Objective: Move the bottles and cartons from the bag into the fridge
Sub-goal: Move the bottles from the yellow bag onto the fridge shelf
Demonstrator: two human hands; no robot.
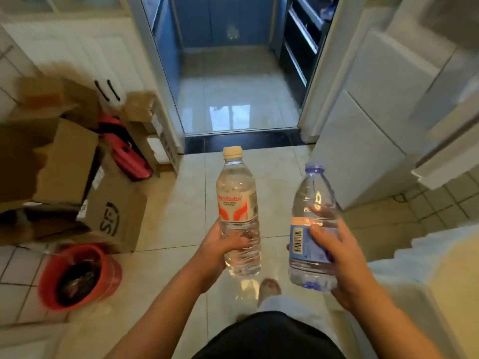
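Gripping bottles upright — left hand (220, 244) red-labelled bottle (238, 211), right hand (337, 252) blue-labelled bottle (311, 229)

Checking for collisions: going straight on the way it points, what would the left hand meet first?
Nothing near, it seems: beyond the left hand and its bottle the floor is bare up to the open doorway, though depth is unclear.

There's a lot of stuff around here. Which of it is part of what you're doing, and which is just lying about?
Part of the job: red-labelled bottle in the left hand; blue-labelled bottle in the right hand; white appliance, probably the fridge.
Just lying about: cardboard boxes; red bucket; red case.
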